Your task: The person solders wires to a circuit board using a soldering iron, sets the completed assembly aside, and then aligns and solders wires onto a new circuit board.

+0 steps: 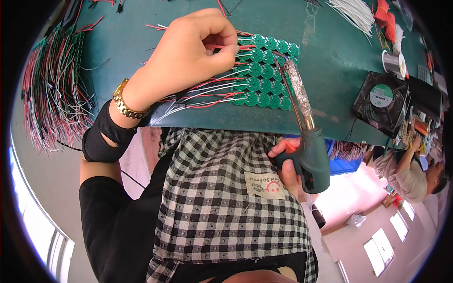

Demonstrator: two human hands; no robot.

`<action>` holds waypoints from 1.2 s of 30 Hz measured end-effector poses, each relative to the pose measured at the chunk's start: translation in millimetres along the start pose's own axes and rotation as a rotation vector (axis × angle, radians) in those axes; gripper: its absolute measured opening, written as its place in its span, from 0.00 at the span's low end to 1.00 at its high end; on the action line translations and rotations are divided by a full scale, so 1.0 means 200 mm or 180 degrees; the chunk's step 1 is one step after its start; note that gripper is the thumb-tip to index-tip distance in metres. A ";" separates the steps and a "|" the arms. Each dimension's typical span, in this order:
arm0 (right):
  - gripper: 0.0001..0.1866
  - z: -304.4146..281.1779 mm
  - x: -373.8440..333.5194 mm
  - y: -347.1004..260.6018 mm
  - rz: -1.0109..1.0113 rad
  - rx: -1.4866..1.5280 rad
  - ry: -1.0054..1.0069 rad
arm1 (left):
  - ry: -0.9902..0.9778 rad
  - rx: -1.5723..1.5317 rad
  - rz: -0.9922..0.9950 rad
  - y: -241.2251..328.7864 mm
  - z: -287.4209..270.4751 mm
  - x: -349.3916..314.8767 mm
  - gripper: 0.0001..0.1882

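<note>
My left hand (196, 49), with a gold watch (123, 101) at the wrist, is closed in a pinch on a red wire (245, 47). The wire's end lies over a panel of round green circuit boards (266, 70). Several red, white and black wires (207, 92) run leftward from the panel's left edge, some passing under my hand. In my right hand (289, 162) is a dark green soldering gun (314, 158) with a red trigger. Its metal barrel slants up, and the thin tip is over the right part of the panel; whether it touches cannot be made out.
Wired boards (54, 89) hang in a thick bundle over the table's left end. At the right stand a black fan (383, 103) and a solder spool (394, 63). White wires (351, 16) and red wire bundles (384, 21) lie at the far right. Another person (408, 174) works beyond.
</note>
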State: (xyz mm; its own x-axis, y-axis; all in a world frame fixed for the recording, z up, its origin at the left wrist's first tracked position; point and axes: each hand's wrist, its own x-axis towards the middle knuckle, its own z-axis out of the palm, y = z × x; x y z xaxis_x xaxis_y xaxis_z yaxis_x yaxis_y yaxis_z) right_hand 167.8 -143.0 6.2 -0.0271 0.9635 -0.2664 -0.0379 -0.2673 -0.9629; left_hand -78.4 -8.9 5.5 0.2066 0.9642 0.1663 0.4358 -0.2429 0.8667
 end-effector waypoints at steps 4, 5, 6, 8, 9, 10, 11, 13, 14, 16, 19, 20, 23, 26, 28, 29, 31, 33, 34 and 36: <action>0.22 -0.07 -0.01 0.00 0.0055 -0.0048 -0.0228 | -0.0722 0.0163 0.0021 -0.02 -0.02 -0.01 0.03; 0.22 -0.07 -0.02 0.00 0.0111 -0.0144 -0.0369 | -0.0732 0.0153 0.0016 -0.01 -0.02 -0.01 0.03; 0.22 -0.07 -0.02 -0.01 0.0117 -0.0142 -0.0369 | -0.0752 0.0275 0.0049 -0.01 -0.03 -0.01 0.03; 0.22 -0.06 -0.02 -0.02 0.0191 -0.0098 -0.0327 | -0.0775 0.0397 0.0074 -0.01 -0.03 -0.01 0.03; 0.22 -0.05 -0.02 -0.01 0.0194 -0.0096 -0.0327 | -0.0799 0.0387 0.0094 -0.02 -0.03 -0.01 0.03; 0.21 -0.05 -0.02 -0.01 0.0159 -0.0072 -0.0303 | -0.0824 0.0377 0.0114 -0.02 -0.03 0.00 0.04; 0.21 -0.05 -0.02 0.00 0.0123 -0.0047 -0.0279 | -0.0827 0.0379 0.0111 -0.02 -0.02 0.00 0.04; 0.19 -0.05 -0.01 0.00 0.0105 -0.0016 -0.0323 | -0.0591 0.0298 0.0151 -0.02 -0.01 0.00 0.04; 0.18 -0.05 0.00 0.00 0.0082 0.0011 -0.0368 | -0.0596 0.0298 0.0149 -0.02 -0.01 0.00 0.04; 0.17 -0.06 0.01 0.01 0.0080 -0.0027 -0.0425 | -0.0608 0.0339 0.0130 -0.03 -0.01 -0.01 0.04; 0.16 -0.06 0.01 0.02 0.0035 -0.0081 -0.0494 | -0.0544 0.0385 0.0168 -0.03 0.00 -0.01 0.04; 0.16 -0.06 0.01 0.03 -0.0005 -0.0092 -0.0504 | -0.0545 0.0385 0.0166 -0.03 0.00 -0.01 0.04; 0.16 -0.08 0.01 0.03 0.0131 -0.0162 -0.0569 | -0.0571 0.0485 0.0209 -0.04 0.00 0.00 0.04; 0.17 -0.07 0.00 0.03 0.0080 -0.0060 -0.0479 | -0.0535 0.0439 0.0257 -0.04 0.00 0.00 0.04; 0.19 -0.07 -0.01 0.02 0.0019 0.0036 -0.0459 | -0.0563 0.0522 0.0312 -0.05 0.00 0.00 0.04; 0.22 -0.08 -0.02 0.02 -0.0044 0.0133 -0.0436 | -0.0563 0.0523 0.0311 -0.05 0.00 0.00 0.04; 0.23 -0.11 -0.01 0.04 -0.0125 0.0032 -0.0452 | -0.0775 0.0479 0.0155 -0.03 -0.01 -0.01 0.04; 0.24 -0.12 -0.02 0.06 -0.0213 -0.0064 -0.0455 | -0.0805 0.0520 0.0158 -0.04 -0.02 -0.01 0.04; 0.24 -0.10 -0.03 0.06 -0.0273 0.0084 -0.0322 | -0.0839 0.0562 0.0163 -0.04 -0.02 0.00 0.04; 0.24 -0.09 -0.03 0.06 -0.0336 0.0234 -0.0187 | -0.0826 0.0532 0.0147 -0.03 -0.01 0.00 0.04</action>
State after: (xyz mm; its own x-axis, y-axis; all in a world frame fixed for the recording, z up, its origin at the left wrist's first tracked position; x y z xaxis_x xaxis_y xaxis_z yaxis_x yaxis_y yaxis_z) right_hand 185.4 -150.9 -4.2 -0.0774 0.9843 -0.1587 -0.1167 -0.1670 -0.9790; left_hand -83.2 -8.1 1.4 0.4370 0.8975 0.0594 0.5544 -0.3207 0.7680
